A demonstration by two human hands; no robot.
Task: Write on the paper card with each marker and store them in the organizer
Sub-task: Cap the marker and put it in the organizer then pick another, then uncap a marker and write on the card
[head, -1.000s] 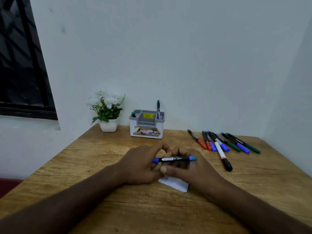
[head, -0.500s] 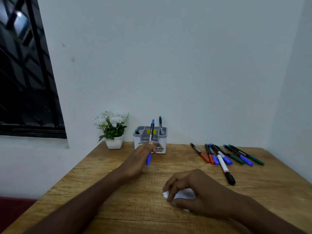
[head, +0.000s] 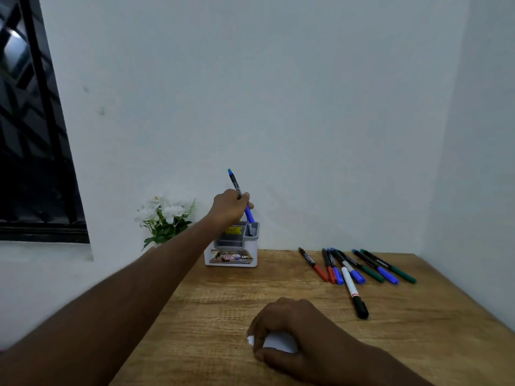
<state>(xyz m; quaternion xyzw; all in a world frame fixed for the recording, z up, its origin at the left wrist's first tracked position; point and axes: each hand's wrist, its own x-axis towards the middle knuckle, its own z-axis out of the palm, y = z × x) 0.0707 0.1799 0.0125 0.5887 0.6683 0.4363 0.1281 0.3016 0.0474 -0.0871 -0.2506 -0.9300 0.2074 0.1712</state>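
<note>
The blue-capped marker (head: 242, 199) hangs tilted over the gray-and-white organizer (head: 232, 250), its blue end just above or entering the right rear compartment, where another marker already stands. The left hand (head: 230, 208) has its grip clamped round the marker's middle. The right hand (head: 287, 332) rests with curled fingers on the white paper card (head: 274, 342) near the front of the tabletop (head: 278, 285); whether it pinches the card I cannot tell. The unused markers (head: 356, 267) lie in a row to the right, beside them a white-barrelled marker (head: 354, 293).

The tilted marker might catch the compartment rim or knock the marker standing there, nudging the light organizer.

Half a second ago the left hand held this marker lower, in front of the organizer; it has since lifted above it.
</note>
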